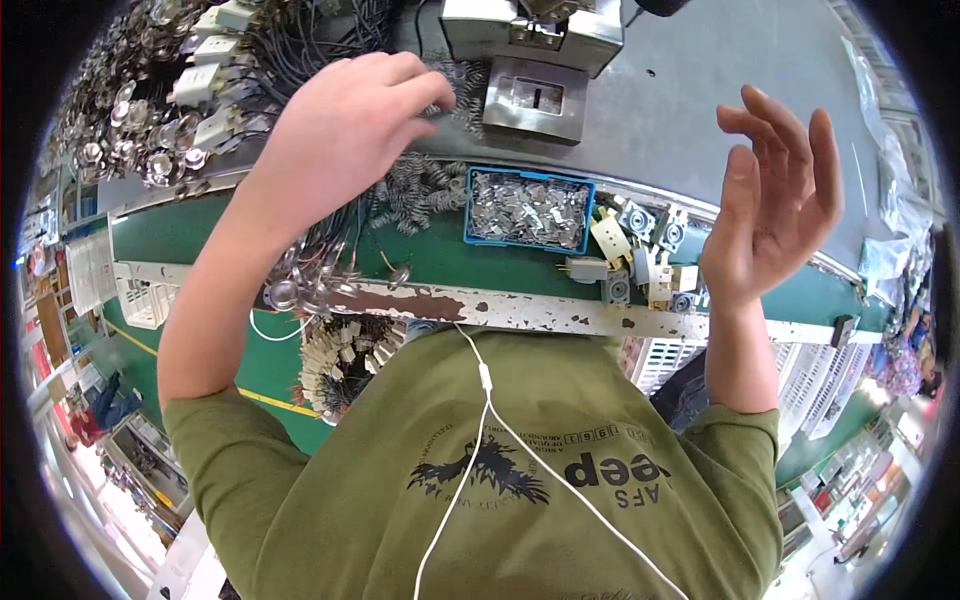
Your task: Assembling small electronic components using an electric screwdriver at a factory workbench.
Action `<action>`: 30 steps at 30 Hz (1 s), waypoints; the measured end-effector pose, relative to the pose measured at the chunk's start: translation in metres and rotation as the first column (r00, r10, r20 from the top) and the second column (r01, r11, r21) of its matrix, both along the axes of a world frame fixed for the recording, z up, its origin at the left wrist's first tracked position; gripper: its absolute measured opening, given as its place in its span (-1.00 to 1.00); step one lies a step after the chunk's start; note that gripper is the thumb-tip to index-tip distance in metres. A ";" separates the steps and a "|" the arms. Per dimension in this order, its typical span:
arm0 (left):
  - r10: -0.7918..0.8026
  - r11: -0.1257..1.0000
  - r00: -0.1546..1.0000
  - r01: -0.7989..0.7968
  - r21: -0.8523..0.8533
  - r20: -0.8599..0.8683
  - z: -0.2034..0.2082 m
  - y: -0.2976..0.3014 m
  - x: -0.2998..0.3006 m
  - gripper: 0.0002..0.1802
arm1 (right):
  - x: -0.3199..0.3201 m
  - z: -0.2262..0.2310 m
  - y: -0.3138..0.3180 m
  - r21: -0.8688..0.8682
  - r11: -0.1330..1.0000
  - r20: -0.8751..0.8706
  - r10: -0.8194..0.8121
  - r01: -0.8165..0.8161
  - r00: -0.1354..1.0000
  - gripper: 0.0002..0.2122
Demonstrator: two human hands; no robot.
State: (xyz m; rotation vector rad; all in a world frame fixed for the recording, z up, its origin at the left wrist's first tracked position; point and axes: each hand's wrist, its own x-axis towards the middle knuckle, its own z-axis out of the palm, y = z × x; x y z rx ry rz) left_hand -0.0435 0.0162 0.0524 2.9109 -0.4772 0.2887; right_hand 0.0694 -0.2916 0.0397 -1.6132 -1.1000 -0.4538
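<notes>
My left hand [355, 120] hovers over the bench beside a heap of coil springs [415, 192]. Its thumb and forefinger are apart, and nothing shows between them; the other fingers are partly hidden. Just right of it sits a steel block with a slotted recess [536, 100], in front of a larger metal machine [590, 40]. Raised at the right, my right hand [775, 195] has its fingers spread and holds nothing visible. Below the block stands a blue tray [530, 243] of small metal pieces. White and grey small components [640, 255] lie between the tray and my right hand.
Black cables with white connectors [197, 84] and round metal parts [125, 120] are piled at the far left. More metal discs [285, 293] lie on the near edge. A chipped white rail [500, 308] runs along the bench front. Plastic wrapping [885, 255] hangs at the right.
</notes>
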 end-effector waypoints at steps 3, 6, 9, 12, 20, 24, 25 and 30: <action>-0.119 0.993 0.987 0.118 -0.017 -0.112 -0.015 -0.009 0.013 -0.79 | -0.011 0.002 -0.016 -0.022 1.000 -0.037 -0.017 0.016 0.999 -0.49; -0.121 0.986 0.987 0.132 0.099 -0.109 -0.026 -0.012 0.022 -0.79 | -0.018 0.013 -0.039 -0.059 0.992 -0.041 -0.112 0.109 0.993 -0.52; -0.108 0.980 0.994 0.111 0.166 -0.024 -0.029 -0.008 0.014 -0.79 | -0.015 0.016 -0.071 -0.004 0.991 -0.033 -0.130 0.130 0.991 -0.56; -0.111 0.978 0.994 0.113 0.177 -0.019 -0.024 -0.011 0.017 -0.80 | -0.025 0.010 -0.111 -0.581 0.811 -0.258 -0.259 0.064 0.931 -0.71; -0.068 0.997 0.992 0.064 -0.032 -0.107 -0.024 -0.004 0.023 -0.81 | -0.059 -0.009 -0.142 -0.920 0.387 -0.168 -0.546 0.069 0.821 -0.55; -0.066 0.998 0.990 0.068 0.016 -0.122 -0.022 0.000 0.021 -0.81 | -0.060 -0.018 -0.144 -0.937 0.347 -0.201 -0.626 0.038 0.754 -0.51; -0.040 0.999 0.990 0.040 -0.004 -0.134 -0.023 0.000 0.020 -0.81 | -0.060 -0.018 -0.146 -0.938 0.343 -0.185 -0.610 0.046 0.770 -0.49; -0.007 0.986 0.985 -0.022 -0.167 -0.171 -0.021 -0.005 0.020 -0.81 | -0.056 -0.019 -0.147 -0.919 0.386 -0.172 -0.585 0.086 0.793 -0.46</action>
